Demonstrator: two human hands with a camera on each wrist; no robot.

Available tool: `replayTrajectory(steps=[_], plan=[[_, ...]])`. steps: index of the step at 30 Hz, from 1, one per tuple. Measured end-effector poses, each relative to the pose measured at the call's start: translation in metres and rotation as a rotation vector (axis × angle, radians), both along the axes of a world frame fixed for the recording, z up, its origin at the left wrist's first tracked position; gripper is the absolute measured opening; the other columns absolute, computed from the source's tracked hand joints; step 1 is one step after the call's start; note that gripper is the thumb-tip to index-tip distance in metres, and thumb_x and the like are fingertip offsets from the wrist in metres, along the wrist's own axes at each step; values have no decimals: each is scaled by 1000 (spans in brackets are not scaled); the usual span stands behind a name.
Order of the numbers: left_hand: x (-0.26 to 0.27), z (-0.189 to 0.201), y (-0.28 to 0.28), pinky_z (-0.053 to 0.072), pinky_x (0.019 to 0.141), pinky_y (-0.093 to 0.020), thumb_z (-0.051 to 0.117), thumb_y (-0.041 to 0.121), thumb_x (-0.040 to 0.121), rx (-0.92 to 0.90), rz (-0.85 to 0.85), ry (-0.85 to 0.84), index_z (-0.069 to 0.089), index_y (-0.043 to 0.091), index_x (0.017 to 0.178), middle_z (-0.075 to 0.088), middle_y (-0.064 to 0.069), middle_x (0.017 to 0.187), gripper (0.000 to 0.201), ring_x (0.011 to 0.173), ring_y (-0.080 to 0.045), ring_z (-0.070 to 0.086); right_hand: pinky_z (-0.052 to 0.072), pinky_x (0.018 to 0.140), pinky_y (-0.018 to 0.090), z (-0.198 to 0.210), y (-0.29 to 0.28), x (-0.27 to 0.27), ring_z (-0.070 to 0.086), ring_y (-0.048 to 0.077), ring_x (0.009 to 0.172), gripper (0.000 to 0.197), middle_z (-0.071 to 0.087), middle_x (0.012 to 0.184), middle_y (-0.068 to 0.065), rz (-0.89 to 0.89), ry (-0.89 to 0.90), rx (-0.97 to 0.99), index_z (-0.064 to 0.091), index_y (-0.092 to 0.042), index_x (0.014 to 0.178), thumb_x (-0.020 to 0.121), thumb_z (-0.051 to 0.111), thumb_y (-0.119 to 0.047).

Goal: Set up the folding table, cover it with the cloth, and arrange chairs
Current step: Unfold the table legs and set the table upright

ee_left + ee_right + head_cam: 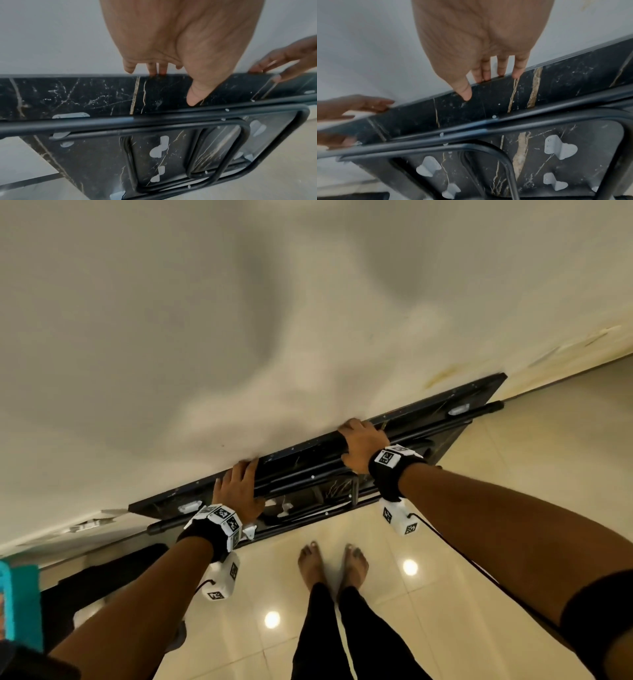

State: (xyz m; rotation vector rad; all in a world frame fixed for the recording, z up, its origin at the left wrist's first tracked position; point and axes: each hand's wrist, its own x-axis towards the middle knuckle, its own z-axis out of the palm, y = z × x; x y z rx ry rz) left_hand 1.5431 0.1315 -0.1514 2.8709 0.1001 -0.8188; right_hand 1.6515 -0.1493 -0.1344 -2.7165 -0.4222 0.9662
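Note:
The folding table point(301, 449) stands folded on its edge and leans against the wall, its black marble-patterned underside facing me. Its black tubular legs point(308, 474) lie folded flat against that underside. My left hand point(239, 487) grips the top edge toward the left, fingers hooked over the far side and thumb on the near face point(181, 75). My right hand point(363, 445) grips the same edge further right in the same way point(476, 75). The leg tubes point(171, 121) point(488, 146) and grey brackets point(559, 148) show close up in the wrist views. No cloth or chair is visible.
A plain cream wall point(239, 302) fills the area behind the table. Glossy beige floor tiles point(513, 474) spread to the right and under my bare feet point(332, 559). A dark object point(102, 577) and something teal point(13, 594) sit at the lower left.

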Motion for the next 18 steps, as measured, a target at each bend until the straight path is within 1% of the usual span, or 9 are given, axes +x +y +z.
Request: replayTrajectory(steps=[2,5,8,10,12,14,16,18], plan=[[-6,-8,-2,34,110,-57,74,43,74,70,-51,-42,22,19,154,34,-13,148,98,133,-40,38,41,105,52,-7,0,-8,31,32,139,74,31,153,3,-11,-71,-4,35,-16,150,84,68,-26],[-14,-16,-5,36,108,-57,76,50,67,101,-76,-132,28,16,152,39,-19,144,104,129,-44,39,41,106,54,-17,2,-22,26,30,143,84,30,154,1,-35,-135,11,32,-16,150,77,72,-22],[-13,-20,-8,37,107,-57,74,59,62,102,-66,-170,30,14,151,41,-20,142,109,129,-45,38,46,103,52,-23,6,-30,21,30,146,92,28,155,2,-59,-173,9,29,-14,151,73,76,-29],[-14,-21,-9,39,104,-58,72,65,59,109,-67,-190,31,15,150,42,-20,139,112,127,-45,38,48,101,51,-28,6,-39,16,31,148,97,24,159,4,-55,-174,-8,25,-15,153,73,77,-34],[-15,-20,-12,40,102,-57,71,69,56,117,-81,-181,30,15,150,41,-20,137,116,126,-45,38,46,102,50,-30,5,-49,9,31,151,104,17,163,5,-38,-164,-44,19,-15,156,74,77,-41],[-14,-20,-14,40,101,-57,70,70,54,134,-79,-192,29,15,150,41,-20,136,118,126,-45,37,39,109,52,-34,3,-56,7,31,153,105,15,165,6,-16,-191,-75,15,-16,157,76,75,-46],[-11,-20,-16,40,100,-57,72,68,54,150,-66,-201,31,13,148,42,-20,133,117,124,-44,38,31,116,54,-32,4,-56,9,31,153,101,17,165,7,-8,-221,-63,17,-17,157,78,73,-47],[-7,-20,-20,41,98,-56,76,66,53,161,-60,-202,34,12,146,43,-21,130,115,121,-44,39,29,116,55,-29,6,-54,13,32,152,96,19,163,7,-34,-230,-36,21,-19,156,79,73,-44]])
